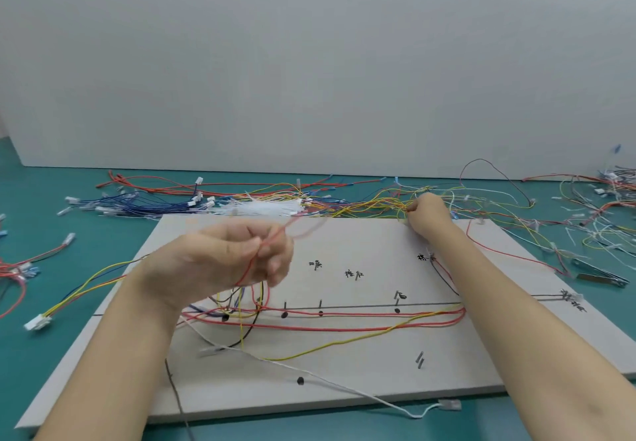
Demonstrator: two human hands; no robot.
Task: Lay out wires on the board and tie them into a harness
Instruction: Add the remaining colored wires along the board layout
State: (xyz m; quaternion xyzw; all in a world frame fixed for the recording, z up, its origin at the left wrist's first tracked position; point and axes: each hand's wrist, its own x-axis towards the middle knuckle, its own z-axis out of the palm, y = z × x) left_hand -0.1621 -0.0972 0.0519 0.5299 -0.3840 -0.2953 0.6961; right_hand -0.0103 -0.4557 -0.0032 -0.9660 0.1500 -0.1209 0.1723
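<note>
Teal, smooth table surface (86,261) runs under a pale grey wall, and on it lies a flat, light grey rectangular board (344,382) marked with black dots, a drawn line and handwritten labels. Thin red and yellow insulated wires (344,329) already run along that line across the board's middle, and a white wire with a clear plastic connector (449,405) trails off its near edge. The left hand (234,261) hovers above the board's left part, fingers curled, pinching a thin red wire (272,237) whose raised loop is blurred. The right hand (428,213) reaches to the board's far edge, fingers curled into a tangled heap of yellow, red and white loose wires (371,205). The board's near right area is bare. Beyond the far edge sit a bundle of blue wires with white connectors (144,205) and a bunch of white cable ties (265,207). More wires sprawl on the table at both sides.
</note>
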